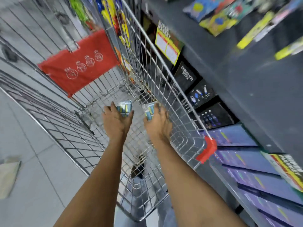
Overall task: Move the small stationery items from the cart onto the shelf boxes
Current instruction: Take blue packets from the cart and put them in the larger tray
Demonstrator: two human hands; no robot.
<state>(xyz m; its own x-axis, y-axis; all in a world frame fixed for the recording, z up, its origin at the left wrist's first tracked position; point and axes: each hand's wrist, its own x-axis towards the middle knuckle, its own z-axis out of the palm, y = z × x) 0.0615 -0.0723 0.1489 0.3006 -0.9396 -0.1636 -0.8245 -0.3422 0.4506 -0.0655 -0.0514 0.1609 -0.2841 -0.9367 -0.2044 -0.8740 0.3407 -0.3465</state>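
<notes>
Both my arms reach down into a wire shopping cart (165,68). My left hand (115,119) is closed around a small blue and yellow stationery pack (124,107) near the cart's bottom. My right hand (156,124) grips a second small blue pack (149,112) close to the cart's right wall. The dark shelf (242,82) stands directly to the right of the cart, with blue boxes (239,136) lined along its lower level. The frame is blurred by motion.
A red child-seat flap (78,63) hangs at the cart's far end, and a red plastic corner (208,150) caps its near right rim. Black boxes (201,94) sit on the lower shelf; colourful packs (218,18) lie on the upper one. Grey tiled floor (24,136) lies left.
</notes>
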